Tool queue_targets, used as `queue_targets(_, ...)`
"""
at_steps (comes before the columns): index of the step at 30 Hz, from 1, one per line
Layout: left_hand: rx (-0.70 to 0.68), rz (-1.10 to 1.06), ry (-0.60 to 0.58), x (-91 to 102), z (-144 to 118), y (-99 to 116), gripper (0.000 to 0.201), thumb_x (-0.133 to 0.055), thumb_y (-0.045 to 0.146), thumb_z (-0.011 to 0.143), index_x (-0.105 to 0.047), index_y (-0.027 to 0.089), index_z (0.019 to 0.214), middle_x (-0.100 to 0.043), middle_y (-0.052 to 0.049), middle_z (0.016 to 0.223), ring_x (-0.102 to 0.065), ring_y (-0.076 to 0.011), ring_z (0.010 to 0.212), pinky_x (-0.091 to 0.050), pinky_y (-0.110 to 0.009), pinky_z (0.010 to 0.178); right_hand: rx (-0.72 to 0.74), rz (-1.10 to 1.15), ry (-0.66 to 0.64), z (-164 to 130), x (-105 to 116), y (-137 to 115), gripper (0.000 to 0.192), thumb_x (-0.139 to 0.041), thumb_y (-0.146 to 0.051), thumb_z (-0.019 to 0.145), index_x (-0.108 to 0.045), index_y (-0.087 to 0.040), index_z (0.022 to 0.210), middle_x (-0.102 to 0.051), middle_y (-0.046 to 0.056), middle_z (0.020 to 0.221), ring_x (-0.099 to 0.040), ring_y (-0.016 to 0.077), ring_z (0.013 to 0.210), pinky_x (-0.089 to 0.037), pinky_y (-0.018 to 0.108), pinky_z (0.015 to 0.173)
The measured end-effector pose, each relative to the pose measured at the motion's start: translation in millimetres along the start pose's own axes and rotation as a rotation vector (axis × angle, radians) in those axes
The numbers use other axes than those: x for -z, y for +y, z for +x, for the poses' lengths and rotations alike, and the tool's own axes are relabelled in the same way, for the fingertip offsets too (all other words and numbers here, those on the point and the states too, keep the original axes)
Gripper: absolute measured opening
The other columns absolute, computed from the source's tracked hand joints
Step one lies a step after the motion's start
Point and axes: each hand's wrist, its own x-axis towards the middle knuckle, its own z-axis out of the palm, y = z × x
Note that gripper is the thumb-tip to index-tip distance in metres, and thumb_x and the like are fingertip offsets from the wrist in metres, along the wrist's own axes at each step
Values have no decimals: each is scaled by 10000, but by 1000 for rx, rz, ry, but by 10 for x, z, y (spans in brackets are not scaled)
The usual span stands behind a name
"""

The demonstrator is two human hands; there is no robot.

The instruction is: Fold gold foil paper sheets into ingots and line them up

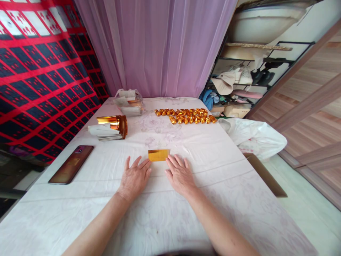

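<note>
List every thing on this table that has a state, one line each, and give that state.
Gold foil paper rectangle: flat, fingertips at both ends.
Left hand: open, palm down.
Right hand: open, palm down.
Small folded gold foil pieces: folded, in rows.
Stack of gold foil sheets: unfolded, top curling.
Dark smartphone: flat, screen dark.

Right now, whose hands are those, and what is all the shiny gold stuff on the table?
The picture comes from a camera worn on a person's head, looking down, so these are that person's own two bare hands. The left hand and right hand lie flat and open on the white cloth, holding nothing. Their fingertips are at the ends of a folded gold paper. Farther back lies a group of small folded gold pieces. On the left are a stack of gold sheets and a phone.
</note>
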Motion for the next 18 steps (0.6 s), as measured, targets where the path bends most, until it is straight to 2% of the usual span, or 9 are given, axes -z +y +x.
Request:
queue_targets(5, -8, 21, 34, 19, 4, -9, 372, -382, 307, 993, -672, 255, 1220, -676, -26, 1277, -514, -334, 1296, -182, -641, 1140, -2, -2, -1, -1, 25, -9, 475, -373, -385, 1006, -471, -237, 1447, -391, 53, 1550, -295, 270, 1452, -186, 551, 1182)
queue_targets(8, -67, 28, 80, -4, 20, 9, 360, -400, 291, 984, -675, 240, 1210, -658, -42, 1307, -512, -315, 1301, -160, -597, 1169, -2, 9, 9, 14, 59, -57, 485, -371, -382, 1007, -463, -213, 1452, -374, 69, 1558, -279, 265, 1461, -159, 551, 1193)
queue_targets(11, -132, 40, 110, -42, 25, -1, 362, -427, 300, 971, -665, 187, 1219, -635, -96, 1332, -510, -313, 1308, -186, -568, 1177, 58, 36, 21, 60, 79, -143, 503, -356, -385, 1014, -430, -193, 1473, -340, 72, 1573, -239, 259, 1478, -109, 557, 1205)
queue_targets(15, -166, 41, 98, -77, 17, -36, 361, -464, 315, 948, -650, 151, 1209, -649, -141, 1298, -525, -328, 1292, -242, -584, 1153, 160, 83, -50, 147, 74, -235, 506, -338, -402, 1023, -417, -195, 1478, -372, 69, 1558, -250, 239, 1476, -108, 550, 1211)
queue_targets(18, -157, 35, 84, -71, 12, -40, 354, -484, 308, 934, -633, 155, 1217, -647, -143, 1301, -528, -338, 1288, -253, -600, 1140, 181, 93, -89, 172, 71, -221, 508, -329, -403, 1025, -405, -196, 1482, -381, 66, 1553, -277, 233, 1465, -124, 557, 1208)
